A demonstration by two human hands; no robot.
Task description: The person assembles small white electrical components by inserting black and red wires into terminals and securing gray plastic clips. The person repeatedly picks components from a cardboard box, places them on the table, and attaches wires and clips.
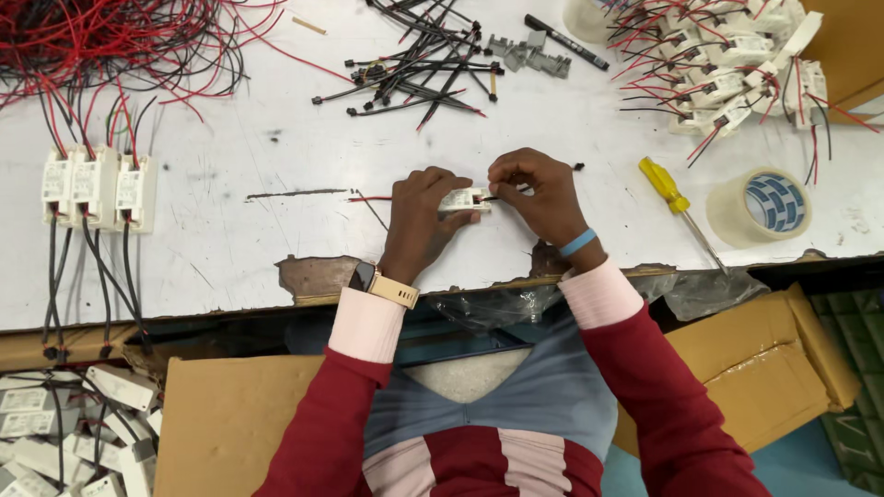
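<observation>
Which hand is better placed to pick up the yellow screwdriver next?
Likely the right hand: the yellow screwdriver lies just to its right, while the left hand steadies the small white module.

Both hands meet at the scene's centre, forearms converging from the near edge.

Left hand (419, 216): fingers curled shut, knuckles up, wrist bent. Right hand (543, 198): fingers pinched toward the left hand, almost touching it; wrist angled inward.

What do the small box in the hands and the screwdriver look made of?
Box: seemingly white moulded plastic, matte, with a printed label; both hands grip it. Screwdriver: glossy yellow handle, probably plastic; thin grey shaft, likely metal, lying on the table.
</observation>
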